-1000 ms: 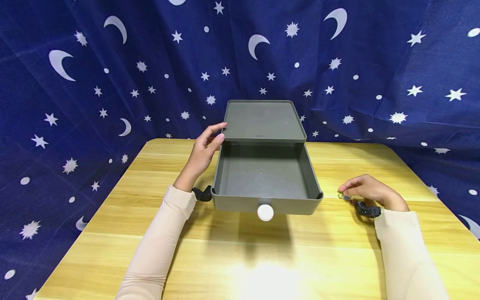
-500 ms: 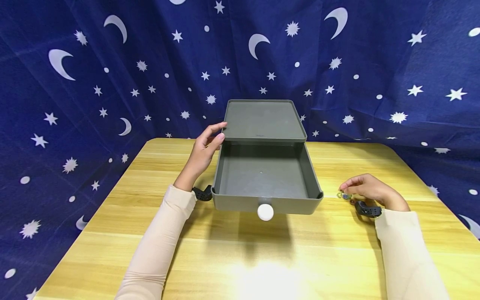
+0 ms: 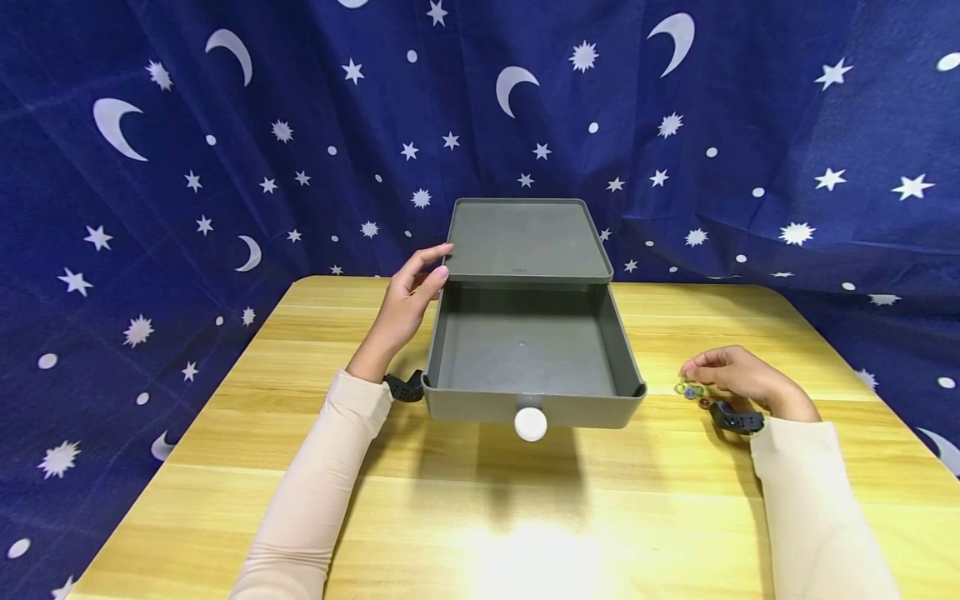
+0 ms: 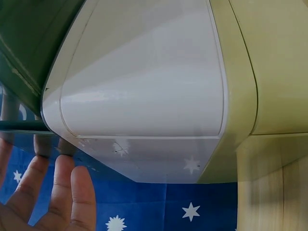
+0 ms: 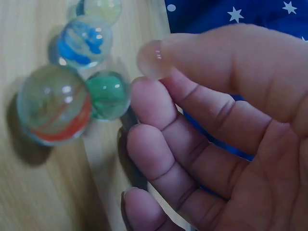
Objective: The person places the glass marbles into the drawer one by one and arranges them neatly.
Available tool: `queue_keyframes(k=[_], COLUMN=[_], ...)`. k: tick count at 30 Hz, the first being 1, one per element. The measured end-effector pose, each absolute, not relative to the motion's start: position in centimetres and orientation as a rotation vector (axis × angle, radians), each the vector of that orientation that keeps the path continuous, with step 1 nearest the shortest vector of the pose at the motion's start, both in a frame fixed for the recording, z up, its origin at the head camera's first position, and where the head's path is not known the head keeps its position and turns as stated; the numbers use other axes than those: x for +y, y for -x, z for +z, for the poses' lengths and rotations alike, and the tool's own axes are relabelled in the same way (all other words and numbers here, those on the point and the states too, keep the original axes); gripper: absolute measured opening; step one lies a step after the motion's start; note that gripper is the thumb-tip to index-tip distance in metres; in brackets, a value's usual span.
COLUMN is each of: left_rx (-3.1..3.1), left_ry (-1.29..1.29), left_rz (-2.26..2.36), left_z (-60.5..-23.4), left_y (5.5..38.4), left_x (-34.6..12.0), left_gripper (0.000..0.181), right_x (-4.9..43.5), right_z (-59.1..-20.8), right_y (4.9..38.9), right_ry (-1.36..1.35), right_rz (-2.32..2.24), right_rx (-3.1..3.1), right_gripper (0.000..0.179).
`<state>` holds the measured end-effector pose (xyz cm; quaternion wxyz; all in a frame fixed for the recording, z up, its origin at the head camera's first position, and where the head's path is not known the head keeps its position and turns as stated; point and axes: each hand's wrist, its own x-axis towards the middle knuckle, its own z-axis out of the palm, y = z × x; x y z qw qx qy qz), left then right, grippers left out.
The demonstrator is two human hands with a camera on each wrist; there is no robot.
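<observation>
A grey drawer [image 3: 532,408] with a white round knob [image 3: 531,424] stands pulled out of a drawer unit [image 3: 528,237]; its inside shows bare. My left hand [image 3: 405,304] rests against the unit's left side near the top, fingers extended. To the right, several glass marbles lie close together on the table: a blue-swirled one [image 5: 85,42], a green one [image 5: 108,95], an orange-swirled one [image 5: 55,105] and a pale yellow one [image 5: 102,8]. Just beside them is my right hand [image 3: 738,375], fingers loosely bent, thumb near the index finger, nothing visible between them.
The wooden table [image 3: 300,467] extends around the unit. Behind it hangs a blue curtain [image 3: 337,108] with moons and stars. In the left wrist view, the unit has a white tier [image 4: 144,86] and a yellow one [image 4: 284,67].
My right hand has drawn back slightly to the right and upward, and more of the marbles now show beside the fingertips. My left hand and the drawer stay as they were.
</observation>
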<state>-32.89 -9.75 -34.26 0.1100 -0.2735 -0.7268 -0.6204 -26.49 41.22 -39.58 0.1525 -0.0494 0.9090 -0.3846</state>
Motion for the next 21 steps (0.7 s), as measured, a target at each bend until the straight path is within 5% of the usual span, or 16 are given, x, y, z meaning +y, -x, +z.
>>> queue_keyframes(k=[21], left_rx=[-2.142], left_ry=[0.796], left_rz=[-1.825], left_z=[-34.32], left_y=[32.96], left_x=[-9.69], left_gripper=[0.048], right_x=[41.5], right_z=[-40.16], right_y=[26.49], right_ry=[0.15], right_rz=[-1.472], right_rx=[2.737], right_gripper=[0.037])
